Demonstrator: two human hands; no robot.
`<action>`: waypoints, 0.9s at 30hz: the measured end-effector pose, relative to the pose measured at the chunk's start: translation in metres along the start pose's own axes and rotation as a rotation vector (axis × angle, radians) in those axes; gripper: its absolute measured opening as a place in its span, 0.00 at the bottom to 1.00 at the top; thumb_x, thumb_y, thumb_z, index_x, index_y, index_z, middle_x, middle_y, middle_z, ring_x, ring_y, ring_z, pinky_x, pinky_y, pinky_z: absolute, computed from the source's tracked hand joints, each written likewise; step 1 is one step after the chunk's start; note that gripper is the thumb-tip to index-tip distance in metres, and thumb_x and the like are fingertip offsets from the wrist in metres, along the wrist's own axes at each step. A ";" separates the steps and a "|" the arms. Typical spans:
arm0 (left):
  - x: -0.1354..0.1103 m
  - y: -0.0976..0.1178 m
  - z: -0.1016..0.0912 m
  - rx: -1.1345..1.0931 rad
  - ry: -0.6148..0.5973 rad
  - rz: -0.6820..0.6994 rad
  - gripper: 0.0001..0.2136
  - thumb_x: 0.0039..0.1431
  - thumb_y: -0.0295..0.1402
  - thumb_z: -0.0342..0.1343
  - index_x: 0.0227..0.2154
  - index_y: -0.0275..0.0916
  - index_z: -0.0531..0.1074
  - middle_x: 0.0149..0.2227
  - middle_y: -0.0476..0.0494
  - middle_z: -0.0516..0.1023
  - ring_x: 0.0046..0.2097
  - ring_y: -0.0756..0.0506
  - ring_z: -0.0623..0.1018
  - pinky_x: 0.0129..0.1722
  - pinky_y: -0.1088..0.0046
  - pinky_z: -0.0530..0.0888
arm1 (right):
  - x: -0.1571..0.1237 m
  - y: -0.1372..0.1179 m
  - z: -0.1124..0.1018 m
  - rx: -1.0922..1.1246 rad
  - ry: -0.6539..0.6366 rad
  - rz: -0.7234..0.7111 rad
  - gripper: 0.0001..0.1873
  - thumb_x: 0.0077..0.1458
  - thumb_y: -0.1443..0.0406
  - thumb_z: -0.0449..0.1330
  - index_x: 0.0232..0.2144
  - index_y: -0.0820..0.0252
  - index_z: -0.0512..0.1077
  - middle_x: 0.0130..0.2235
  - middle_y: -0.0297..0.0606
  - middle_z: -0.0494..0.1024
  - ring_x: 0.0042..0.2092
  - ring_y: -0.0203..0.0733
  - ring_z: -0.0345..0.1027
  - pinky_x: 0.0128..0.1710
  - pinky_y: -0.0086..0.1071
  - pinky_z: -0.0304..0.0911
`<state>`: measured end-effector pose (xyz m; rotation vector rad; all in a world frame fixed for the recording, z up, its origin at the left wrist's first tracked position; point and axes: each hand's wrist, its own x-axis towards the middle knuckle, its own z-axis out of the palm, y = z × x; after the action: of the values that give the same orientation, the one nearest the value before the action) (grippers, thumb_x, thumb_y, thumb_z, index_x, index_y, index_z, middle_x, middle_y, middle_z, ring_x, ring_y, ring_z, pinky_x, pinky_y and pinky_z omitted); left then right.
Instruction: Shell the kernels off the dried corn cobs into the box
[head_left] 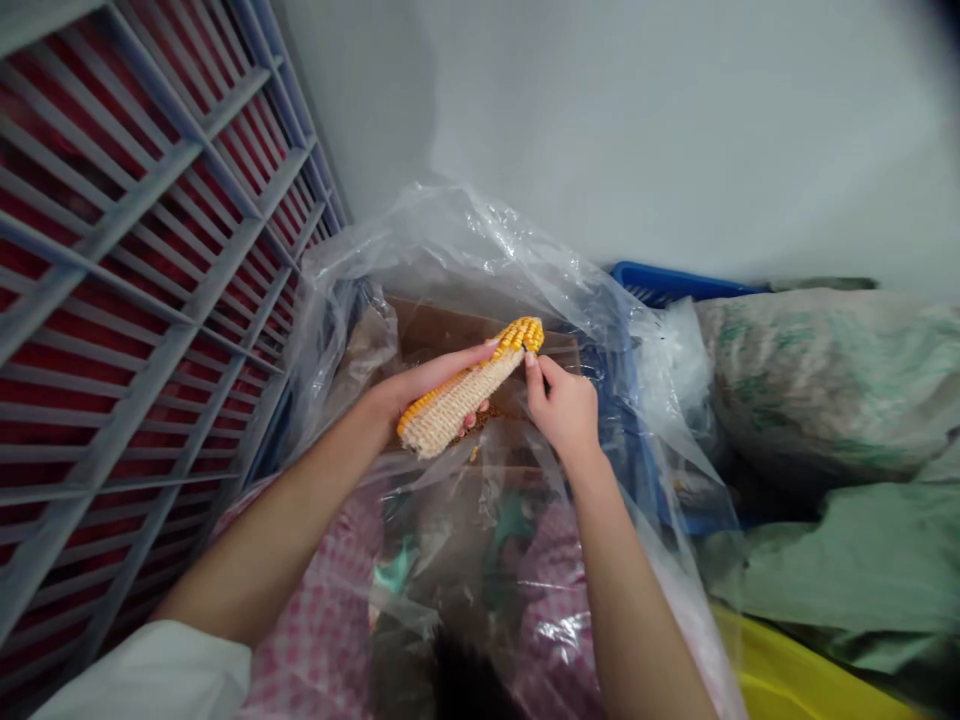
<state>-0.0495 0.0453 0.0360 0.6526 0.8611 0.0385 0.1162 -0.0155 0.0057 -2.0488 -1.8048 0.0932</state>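
Note:
A partly stripped corn cob (457,402) slants up to the right in the middle of the head view. Yellow kernels cover its far tip and left edge, while the rest is pale and bare. My left hand (442,372) wraps around it from the left side. At the kernels near the tip, my right hand (561,398) is closed, thumb and fingers pressed together; anything between them is too small to see. Below lies a clear plastic bag (480,235), opened wide, with some loose kernels (472,425) in it on brown cardboard (442,325).
A grey slatted plastic crate (199,325) with red contents rises on the left. On the right are a blue basket (675,280), a stuffed sack (832,380), green cloth-like material (832,560) and a yellow item (795,670). A pale wall (600,130) stands behind.

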 end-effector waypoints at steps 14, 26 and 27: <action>0.006 0.000 -0.005 -0.037 -0.202 -0.090 0.21 0.48 0.53 0.50 0.34 0.39 0.67 0.19 0.49 0.69 0.16 0.52 0.68 0.13 0.78 0.65 | 0.000 0.025 -0.022 0.039 -0.070 -0.131 0.22 0.58 0.56 0.43 0.20 0.59 0.67 0.17 0.32 0.64 0.20 0.32 0.55 0.24 0.27 0.43; 0.019 -0.029 0.038 0.109 0.178 0.457 0.17 0.53 0.47 0.50 0.40 0.42 0.60 0.23 0.54 0.65 0.18 0.54 0.68 0.17 0.76 0.70 | -0.008 -0.025 0.006 0.927 0.038 0.573 0.24 0.55 0.49 0.42 0.16 0.56 0.54 0.14 0.26 0.54 0.18 0.33 0.48 0.19 0.27 0.47; 0.021 -0.032 0.040 0.125 0.193 0.474 0.17 0.53 0.47 0.50 0.41 0.41 0.60 0.23 0.54 0.65 0.18 0.54 0.68 0.17 0.76 0.70 | -0.010 -0.027 0.008 0.946 0.043 0.595 0.24 0.55 0.48 0.42 0.16 0.56 0.53 0.14 0.26 0.54 0.17 0.32 0.48 0.19 0.27 0.46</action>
<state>-0.0141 0.0053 0.0224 0.9714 0.8816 0.4842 0.0869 -0.0207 0.0049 -1.7230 -0.7771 0.8711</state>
